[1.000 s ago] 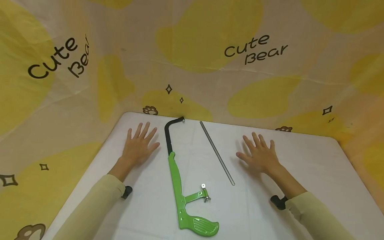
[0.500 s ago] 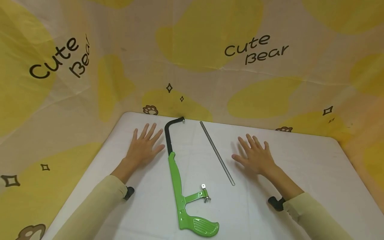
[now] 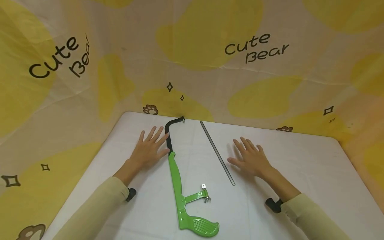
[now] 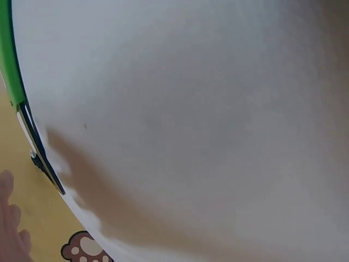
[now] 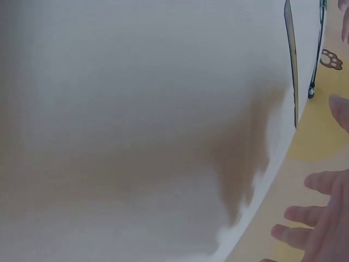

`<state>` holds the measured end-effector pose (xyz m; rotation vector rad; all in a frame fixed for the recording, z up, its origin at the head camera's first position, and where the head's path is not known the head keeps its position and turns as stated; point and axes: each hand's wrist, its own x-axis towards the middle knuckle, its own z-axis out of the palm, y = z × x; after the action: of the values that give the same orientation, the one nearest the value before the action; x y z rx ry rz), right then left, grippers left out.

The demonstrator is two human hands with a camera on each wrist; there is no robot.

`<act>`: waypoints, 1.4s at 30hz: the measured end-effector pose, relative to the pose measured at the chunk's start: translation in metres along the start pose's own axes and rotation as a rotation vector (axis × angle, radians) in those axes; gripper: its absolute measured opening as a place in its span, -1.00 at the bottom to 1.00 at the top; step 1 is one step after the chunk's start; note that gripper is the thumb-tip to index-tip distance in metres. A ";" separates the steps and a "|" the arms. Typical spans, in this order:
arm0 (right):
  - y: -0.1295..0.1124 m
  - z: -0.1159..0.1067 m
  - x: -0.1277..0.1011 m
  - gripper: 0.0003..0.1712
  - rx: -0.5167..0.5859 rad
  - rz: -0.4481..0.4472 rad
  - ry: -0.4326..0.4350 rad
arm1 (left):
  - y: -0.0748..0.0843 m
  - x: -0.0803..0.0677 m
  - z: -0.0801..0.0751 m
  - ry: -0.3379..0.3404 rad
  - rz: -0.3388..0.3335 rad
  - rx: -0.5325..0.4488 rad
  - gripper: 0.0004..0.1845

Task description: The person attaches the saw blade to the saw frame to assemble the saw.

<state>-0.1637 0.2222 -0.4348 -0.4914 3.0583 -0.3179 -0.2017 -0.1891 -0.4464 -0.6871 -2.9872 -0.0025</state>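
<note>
A hacksaw frame (image 3: 176,176) with a green handle and a black bent front bar lies on the white table, its grip toward me. To its right lies a thin grey saw blade (image 3: 217,153), slanted and detached from the frame. My left hand (image 3: 148,150), fingers spread, hovers beside the frame; its thumb and forefinger overlap the black bar in the head view. My right hand (image 3: 250,158) is spread in the air right of the blade, thumb pointing toward it. Both hands hold nothing. Fingers of the right hand (image 5: 322,218) show at the edge of the right wrist view.
The white table (image 3: 300,166) has a rounded far edge against a yellow patterned cloth (image 3: 192,50) that rises behind and at both sides. A metal tab with a wing nut (image 3: 207,199) sits on the frame's short green arm.
My left hand has moved right and slightly toward me, reaching the frame's black bar in view. My right hand has moved left toward the blade. Frame and blade have stayed put.
</note>
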 end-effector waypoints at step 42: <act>-0.019 0.019 0.009 -0.25 0.551 0.000 -0.075 | 0.064 -0.002 -0.012 -0.220 0.259 -0.298 -0.25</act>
<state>-0.1652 0.1980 -0.4493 -0.4506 2.7197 -1.0673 -0.1711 -0.1331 -0.4354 -1.1746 -3.1093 -0.3875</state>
